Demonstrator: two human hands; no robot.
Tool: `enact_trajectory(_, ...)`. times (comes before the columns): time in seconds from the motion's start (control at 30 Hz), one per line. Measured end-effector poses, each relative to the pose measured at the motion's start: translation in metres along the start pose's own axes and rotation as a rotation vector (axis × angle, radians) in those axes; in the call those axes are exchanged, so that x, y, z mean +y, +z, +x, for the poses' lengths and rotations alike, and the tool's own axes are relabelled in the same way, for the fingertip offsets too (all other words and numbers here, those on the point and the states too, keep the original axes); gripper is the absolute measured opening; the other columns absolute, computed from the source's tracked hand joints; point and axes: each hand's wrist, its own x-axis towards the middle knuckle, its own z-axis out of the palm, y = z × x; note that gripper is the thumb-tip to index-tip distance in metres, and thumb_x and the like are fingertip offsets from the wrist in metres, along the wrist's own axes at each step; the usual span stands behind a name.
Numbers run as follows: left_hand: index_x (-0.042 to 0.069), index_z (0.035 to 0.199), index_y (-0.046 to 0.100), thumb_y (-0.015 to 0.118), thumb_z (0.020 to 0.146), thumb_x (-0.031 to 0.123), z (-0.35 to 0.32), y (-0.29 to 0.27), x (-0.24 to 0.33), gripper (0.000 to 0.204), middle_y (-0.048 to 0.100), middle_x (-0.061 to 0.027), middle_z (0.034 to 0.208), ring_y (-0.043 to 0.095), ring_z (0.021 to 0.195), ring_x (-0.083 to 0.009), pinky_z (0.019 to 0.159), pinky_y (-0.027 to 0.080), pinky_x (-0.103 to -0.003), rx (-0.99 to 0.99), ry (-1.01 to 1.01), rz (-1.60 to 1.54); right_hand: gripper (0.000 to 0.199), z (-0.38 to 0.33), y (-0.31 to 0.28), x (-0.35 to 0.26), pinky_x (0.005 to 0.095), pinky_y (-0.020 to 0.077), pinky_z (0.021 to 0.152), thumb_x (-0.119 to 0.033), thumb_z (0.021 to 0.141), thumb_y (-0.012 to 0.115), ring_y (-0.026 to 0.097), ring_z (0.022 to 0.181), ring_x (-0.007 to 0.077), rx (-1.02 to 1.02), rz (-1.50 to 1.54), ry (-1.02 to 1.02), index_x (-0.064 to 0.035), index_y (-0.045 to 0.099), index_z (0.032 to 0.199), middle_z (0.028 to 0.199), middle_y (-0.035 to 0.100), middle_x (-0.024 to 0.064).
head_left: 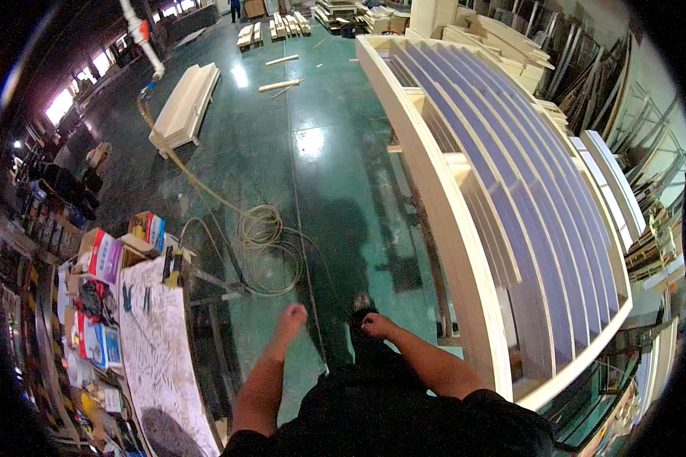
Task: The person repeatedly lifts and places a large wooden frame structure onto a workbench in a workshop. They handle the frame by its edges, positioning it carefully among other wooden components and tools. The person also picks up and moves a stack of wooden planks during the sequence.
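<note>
My left hand (pixel 294 314) hangs over the green floor with its fingers curled in, and nothing shows in it. In front of my dark trousers is my right hand (pixel 376 326), its fingers also curled; a dark patch at the fingertips is too small to make out. Neither hand touches the work around me. To my right stands a large wooden frame (pixel 465 297) with curved slats (pixel 537 274) and bluish panels between them. The frame is nearer to my right hand. A worktable (pixel 160 343) with a pale, marked top stands to my left.
A coiled hose (pixel 263 228) lies on the floor ahead, between worktable and frame. On the worktable are cardboard boxes (pixel 103 255), pliers (pixel 146 298) and a nail gun-like tool (pixel 174 266). Farther off are a stack of pale boards (pixel 187 107) and loose wood strips (pixel 280 85).
</note>
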Motion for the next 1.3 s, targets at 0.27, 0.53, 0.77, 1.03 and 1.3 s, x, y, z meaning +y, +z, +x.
enact_trajectory(0.27, 0.003, 0.103, 0.068, 0.060, 0.100, 0.025, 0.214, -0.092, -0.001, 0.023, 0.067, -0.0074, 0.081, 0.064, 0.072, -0.0195, 0.063, 0.051, -0.037, 0.039, -0.477, 0.439, 0.030, 0.259, -0.150, -0.088, 0.0397, 0.0551, 0.073, -0.031, 0.094, 0.067, 0.069, 0.078, 0.0224, 0.058, -0.108, -0.269, -0.0023, 0.074, 0.087, 0.079, 0.073, 0.0105)
enact_trajectory(0.53, 0.004, 0.104, 0.068, 0.059, 0.101, 0.030, 0.264, -0.148, -0.079, 0.028, 0.068, -0.0091, 0.087, 0.066, 0.080, -0.0241, 0.070, 0.052, -0.042, 0.000, -0.967, 0.211, 0.031, 0.193, -0.417, -0.566, 0.0403, 0.0467, 0.097, -0.014, 0.097, 0.068, 0.057, 0.111, 0.0221, -0.486, 0.417, -1.204, -0.0019, 0.057, 0.122, 0.121, 0.058, 0.0094)
enact_trajectory(0.77, 0.004, 0.104, 0.067, 0.060, 0.099, 0.030, 0.568, -0.233, -0.029, 0.028, 0.069, -0.0093, 0.094, 0.067, 0.084, -0.0264, 0.078, 0.053, -0.042, -0.072, -0.687, 0.387, 0.049, 0.243, -0.595, -0.775, 0.0433, 0.0433, 0.084, -0.010, 0.080, 0.069, 0.054, 0.097, 0.0314, -0.411, 0.340, -1.508, -0.0028, 0.054, 0.126, 0.109, 0.053, 0.0155)
enact_trajectory(1.03, 0.004, 0.105, 0.065, 0.062, 0.097, 0.031, 1.050, -0.315, 0.177, 0.028, 0.071, -0.0096, 0.102, 0.067, 0.090, -0.0289, 0.088, 0.054, -0.044, 0.085, -0.389, 0.408, 0.038, 0.449, -0.771, -0.860, 0.0492, 0.0371, 0.107, -0.008, 0.082, 0.073, 0.053, 0.117, 0.0311, -0.278, 0.209, -1.532, -0.0091, 0.052, 0.114, 0.122, 0.052, 0.0162)
enact_trajectory(1.3, 0.002, 0.101, 0.066, 0.065, 0.094, 0.025, 1.295, -0.369, 0.187, 0.023, 0.070, -0.0105, 0.088, 0.066, 0.078, -0.0200, 0.072, 0.054, -0.037, 0.149, -0.436, 0.203, 0.059, 0.672, -0.958, -0.881, 0.0433, 0.0408, 0.099, -0.020, 0.079, 0.078, 0.051, 0.116, 0.0284, -0.443, 0.595, -1.594, -0.0087, 0.043, 0.125, 0.126, 0.048, 0.0150)
